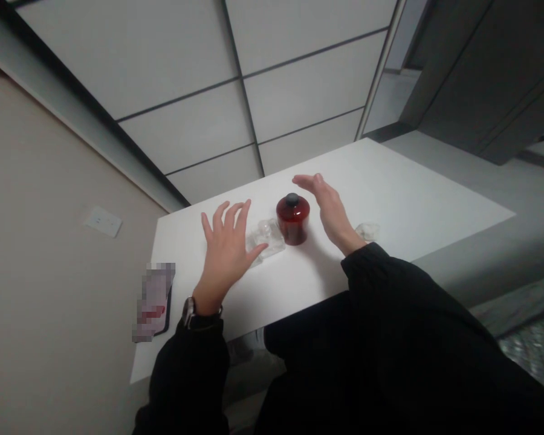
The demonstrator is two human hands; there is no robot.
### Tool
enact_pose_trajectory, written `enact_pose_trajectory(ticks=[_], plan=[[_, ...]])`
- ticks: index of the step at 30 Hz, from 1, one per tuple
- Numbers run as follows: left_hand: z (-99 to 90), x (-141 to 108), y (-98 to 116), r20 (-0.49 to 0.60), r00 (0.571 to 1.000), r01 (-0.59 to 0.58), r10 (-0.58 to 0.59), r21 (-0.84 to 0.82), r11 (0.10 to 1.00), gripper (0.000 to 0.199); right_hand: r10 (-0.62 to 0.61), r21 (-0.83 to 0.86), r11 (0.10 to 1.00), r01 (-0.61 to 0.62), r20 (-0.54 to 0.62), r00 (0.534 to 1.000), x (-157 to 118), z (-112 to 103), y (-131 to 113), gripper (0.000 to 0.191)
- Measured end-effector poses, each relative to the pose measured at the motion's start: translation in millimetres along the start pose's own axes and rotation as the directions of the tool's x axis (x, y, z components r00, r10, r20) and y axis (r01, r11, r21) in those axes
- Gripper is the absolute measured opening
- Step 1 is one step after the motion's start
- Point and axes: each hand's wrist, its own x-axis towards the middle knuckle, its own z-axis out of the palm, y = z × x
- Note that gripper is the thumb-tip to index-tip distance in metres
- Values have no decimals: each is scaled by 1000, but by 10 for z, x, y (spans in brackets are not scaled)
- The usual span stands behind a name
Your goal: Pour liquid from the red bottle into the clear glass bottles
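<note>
A dark red, glossy jar [293,223] with a black knob [292,199] on top stands upright on the white table [399,199]. Just left of it lies a clear plastic tray or wrapper [271,237], partly covered by my left hand [226,251]. That hand hovers with fingers spread and holds nothing. To the jar's right, my right hand [330,211] is raised, its fingers stretched out and nothing in them. Neither hand touches the jar. A small crumpled clear piece [368,231] sits on the table behind my right wrist.
A phone [154,302], its screen blurred out, lies at the table's left end. The beige wall [63,272] with a socket plate [104,221] borders that side. White panelled doors [199,121] rise behind the table, and a dark cabinet [489,78] stands at the far right.
</note>
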Motion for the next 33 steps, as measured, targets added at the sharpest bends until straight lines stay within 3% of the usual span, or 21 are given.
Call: enact_pose_trajectory(ticks=[2,4,6,8,11,13,17,22,33], plan=[[-18,-98,-171,19,1000,24,-21,-163,986,103,-32,-48,998,35,60,998,11,9,-45,73],[53,-207,-379,84,994,94,-66,-387,917,117,-52,-91,994,64,123,991,25,31,-85,70],[184,-307,-554,241,964,236,-109,-602,762,124,-41,-116,991,64,191,981,31,67,-107,62],[314,-375,-645,357,927,345,-113,-695,630,113,-23,-132,990,55,234,972,20,104,-107,46],[415,-410,-633,374,917,385,-142,-727,569,78,-42,-185,979,86,227,973,-20,129,-72,27],[420,-410,-587,349,923,377,-163,-736,562,68,-65,-211,971,112,217,974,-47,116,-42,28],[395,-412,-565,340,928,368,-149,-782,503,73,-48,-197,975,102,259,965,-74,56,2,24],[408,-403,-617,298,949,310,-100,-835,455,61,-31,-167,983,82,287,957,-88,19,50,23],[437,-392,-630,342,929,370,-141,-847,381,60,-43,-107,992,71,250,967,-133,43,106,23]])
